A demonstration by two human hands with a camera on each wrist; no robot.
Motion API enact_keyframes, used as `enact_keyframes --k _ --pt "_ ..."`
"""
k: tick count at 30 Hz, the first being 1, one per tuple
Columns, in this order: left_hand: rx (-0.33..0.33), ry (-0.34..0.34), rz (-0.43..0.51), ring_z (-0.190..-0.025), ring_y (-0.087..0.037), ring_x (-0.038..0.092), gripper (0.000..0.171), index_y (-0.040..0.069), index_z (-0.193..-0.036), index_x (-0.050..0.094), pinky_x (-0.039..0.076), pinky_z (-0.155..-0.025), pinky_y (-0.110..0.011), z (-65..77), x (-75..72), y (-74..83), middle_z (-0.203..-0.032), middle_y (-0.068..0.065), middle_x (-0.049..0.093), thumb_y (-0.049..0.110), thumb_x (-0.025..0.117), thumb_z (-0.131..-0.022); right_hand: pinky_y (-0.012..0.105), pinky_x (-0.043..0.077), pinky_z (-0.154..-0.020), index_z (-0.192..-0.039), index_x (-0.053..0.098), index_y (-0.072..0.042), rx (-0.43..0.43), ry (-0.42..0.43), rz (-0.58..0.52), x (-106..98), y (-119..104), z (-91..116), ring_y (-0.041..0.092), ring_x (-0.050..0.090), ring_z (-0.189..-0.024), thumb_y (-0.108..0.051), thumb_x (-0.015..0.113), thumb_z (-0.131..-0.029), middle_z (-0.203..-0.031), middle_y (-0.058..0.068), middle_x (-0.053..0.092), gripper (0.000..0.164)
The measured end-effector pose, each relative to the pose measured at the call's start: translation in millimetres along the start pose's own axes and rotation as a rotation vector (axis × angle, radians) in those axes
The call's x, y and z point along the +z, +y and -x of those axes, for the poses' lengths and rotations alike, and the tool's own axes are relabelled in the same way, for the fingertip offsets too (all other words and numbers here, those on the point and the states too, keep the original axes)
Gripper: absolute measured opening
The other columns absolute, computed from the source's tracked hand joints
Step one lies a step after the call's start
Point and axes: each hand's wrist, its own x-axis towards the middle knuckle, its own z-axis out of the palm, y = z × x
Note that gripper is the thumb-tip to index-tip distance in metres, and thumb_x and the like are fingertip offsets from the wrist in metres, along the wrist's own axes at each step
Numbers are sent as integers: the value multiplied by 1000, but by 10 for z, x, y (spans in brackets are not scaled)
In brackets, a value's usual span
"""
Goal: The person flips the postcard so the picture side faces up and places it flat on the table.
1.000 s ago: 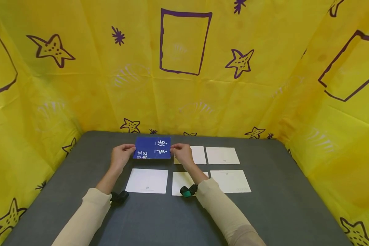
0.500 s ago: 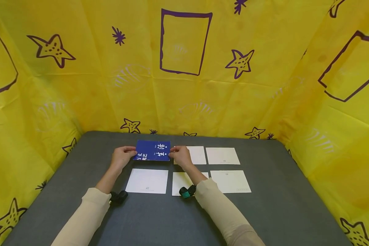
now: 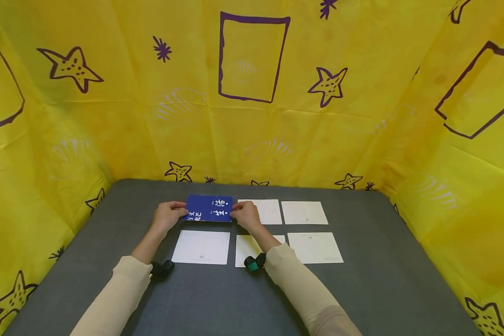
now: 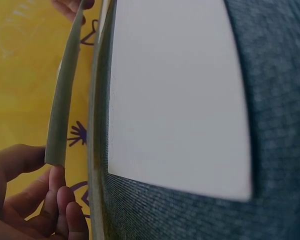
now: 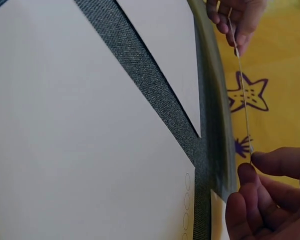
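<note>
Nearest: forearms in pale sleeves (image 3: pixel 113 294) are extended over the grey table (image 3: pixel 218 303). A black unit (image 3: pixel 163 269) is worn at the left wrist, a black-and-green one (image 3: pixel 255 262) at the right.

Front row, three white cards laid flat: left card (image 3: pixel 200 247) fully exposed, middle card (image 3: pixel 244 247) partly covered by the right forearm, right card (image 3: pixel 315 247) just beside it.

Beyond left card: blue card (image 3: pixel 206 208) with white characters is held raised off the table, seen edge-on in both wrist views. One short edge is pinched between thumb and fingers of the left hand (image 3: pixel 166 216), the opposite edge likewise by the right hand (image 3: pixel 248 215).

Back row, to the right: two more white cards, inner one (image 3: pixel 269 211) partly hidden by the right hand, outer one (image 3: pixel 304 212) unobstructed.

Farthest: table is backed by yellow cloth (image 3: pixel 185 135) printed with purple stars and frames.
</note>
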Motion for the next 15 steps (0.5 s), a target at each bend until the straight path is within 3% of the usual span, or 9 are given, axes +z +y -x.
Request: enact_keyframes --k 4,11,15 --pt "6 -2 -12 -104 -34 62 35 -5 -122 63 50 -91 -43 -15 20 25 -116 -25 67 15 62 -93 24 46 -61 -94 75 0 -5 16 32 5 -6 3 20 63 -74 -7 75 -80 -93 14 74 16" --pt "-6 6 -42 -101 -34 64 33 -5 -121 64 52 -89 -43 -27 38 68 -113 -24 68 12 61 -93 34 51 -78 -94 75 -1 -41 39 120 40 -13 18 28 68 -92 -8 74 -80 -97 13 75 16" --pt "1 21 -77 -101 -36 64 31 -6 -118 65 51 -86 -42 -32 46 74 -111 -25 69 11 62 -92 36 51 -79 -93 75 -1 -54 49 145 64 -14 17 29 68 -92 -8 74 -79 -95 13 75 15"
